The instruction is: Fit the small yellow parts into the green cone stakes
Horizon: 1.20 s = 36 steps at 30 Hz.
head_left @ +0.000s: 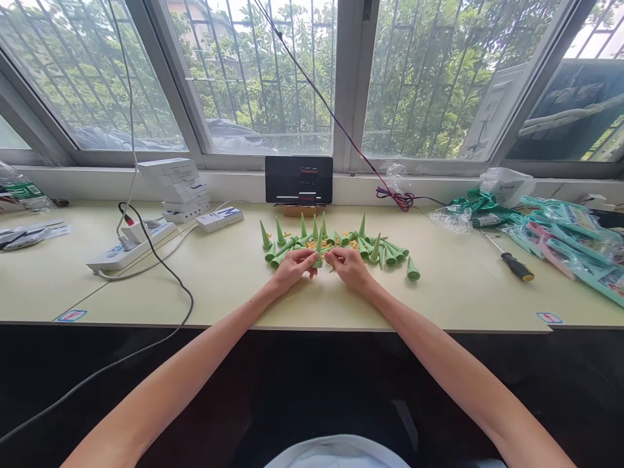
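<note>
Several green plastic cones (336, 244) lie and stand in a heap at the middle of the pale table (234, 286), with small yellow bits (319, 243) among them. My left hand (294, 266) has its fingers pinched on a green cone (318, 259) that stands upright between both hands. My right hand (348, 265) is closed too, its fingertips meeting the left hand's at the cone's base. One cone (413, 270) lies apart to the right.
A dark phone (299, 179) stands propped behind the heap. At the left are a power strip (130, 246) with cables and a stack of white boxes (178, 185). A screwdriver (517, 265) and teal packaged goods (570, 240) lie at the right.
</note>
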Motion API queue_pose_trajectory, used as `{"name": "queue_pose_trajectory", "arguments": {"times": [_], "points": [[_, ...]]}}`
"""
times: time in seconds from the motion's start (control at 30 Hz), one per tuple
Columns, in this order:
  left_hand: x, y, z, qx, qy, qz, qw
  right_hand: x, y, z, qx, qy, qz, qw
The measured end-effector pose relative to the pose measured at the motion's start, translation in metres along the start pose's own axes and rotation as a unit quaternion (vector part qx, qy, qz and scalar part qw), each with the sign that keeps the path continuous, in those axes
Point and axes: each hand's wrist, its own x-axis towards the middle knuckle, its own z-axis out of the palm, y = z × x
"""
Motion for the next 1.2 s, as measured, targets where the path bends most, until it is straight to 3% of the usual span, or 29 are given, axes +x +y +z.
{"name": "queue_pose_trajectory", "arguments": {"times": [0.23,0.43,0.53,0.6,0.7,0.9,1.2], "points": [[0.0,0.004,0.001,0.008,-0.01,0.018,1.0,0.001,-0.006,-0.002,0.08,-0.027,0.067,0.994],[0.001,-0.001,0.003,0.017,-0.004,0.027,0.999,0.003,-0.004,-0.003,0.237,-0.095,0.206,0.945],[0.001,-0.001,0.004,0.01,-0.003,0.024,1.0,0.003,0.0,-0.001,0.24,-0.1,0.221,0.94],[0.002,-0.001,0.003,-0.002,-0.004,0.015,1.0,0.003,0.001,0.0,0.184,-0.067,0.186,0.963],[0.002,-0.001,0.002,-0.024,0.013,-0.01,1.0,0.001,0.0,0.0,0.046,-0.009,0.074,0.996],[0.003,-0.004,0.001,-0.076,0.038,-0.045,0.995,-0.001,0.002,-0.001,-0.092,-0.026,-0.074,0.993],[0.003,-0.006,-0.001,-0.07,0.012,-0.033,0.997,-0.001,0.006,0.0,-0.119,-0.034,-0.109,0.986]]}}
